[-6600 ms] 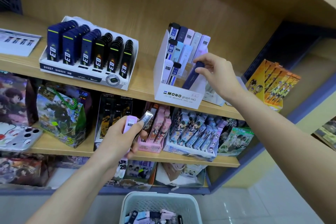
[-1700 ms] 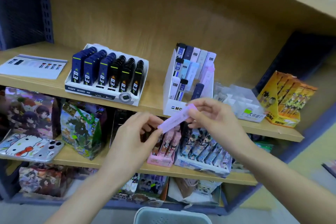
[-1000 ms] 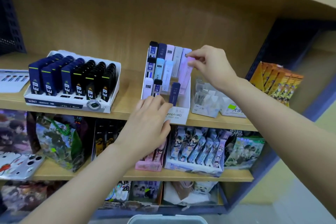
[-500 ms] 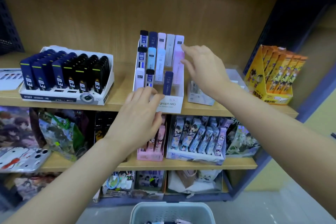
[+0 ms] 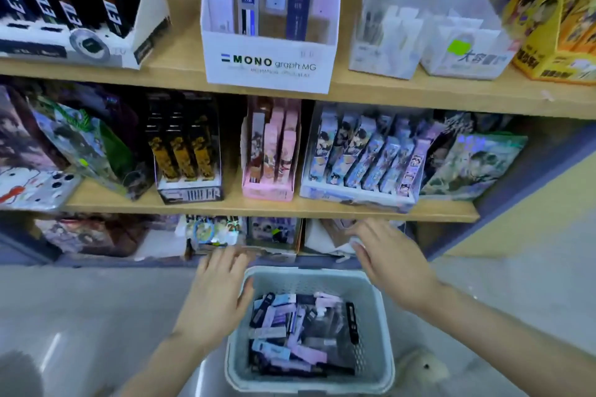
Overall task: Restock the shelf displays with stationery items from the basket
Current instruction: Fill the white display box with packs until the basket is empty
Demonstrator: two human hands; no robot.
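The basket [image 5: 372, 335], a pale perforated plastic tub, stands on the floor [image 5: 96, 300] in front of the shelving. It holds a loose jumble of small stationery cases [image 5: 290, 342] in lilac, pale blue, pink and black.

The left hand [image 5: 216, 300] hangs palm-down at the basket's left rim, with its thumb just beside the near-left corner (whether it touches the plastic cannot be told). Its grip is slack, the fingers straight and spread, and it holds nothing. The right hand [image 5: 392, 264] is above the basket's far right corner, fingers stretched forward towards the bottom shelf. Its grip is likewise open and holds nothing.

On the upper shelf [image 5: 419, 90] sits the white MONO display box [image 5: 267, 64], with slim cases standing upright in its slots. On the middle shelf [image 5: 258, 208] a pink display box [image 5: 269, 190] stands just beside a wider tray of illustrated packs [image 5: 361, 161].
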